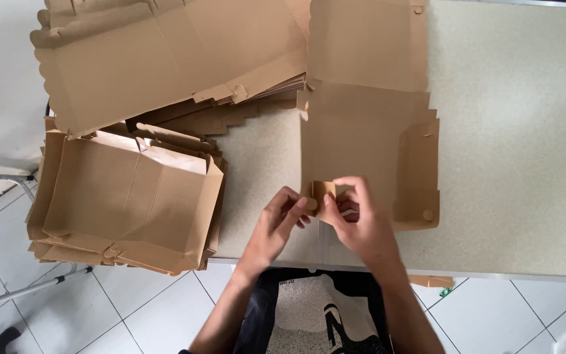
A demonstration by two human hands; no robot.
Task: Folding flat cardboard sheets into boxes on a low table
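A brown cardboard box blank (361, 124) lies on the speckled table (512, 144) in front of me, partly folded, its right side wall standing up. Both hands work at its near left corner. My left hand (276, 226) pinches a small corner flap (323, 191) with thumb and fingers. My right hand (358, 219) grips the same flap from the right, fingers curled over it. The near edge of the blank is hidden under my hands.
A stack of folded open cardboard trays (126, 196) overhangs the table's left edge. Flat blanks (165, 52) are piled at the back left. White tiled floor and a metal frame leg (27, 288) lie below left.
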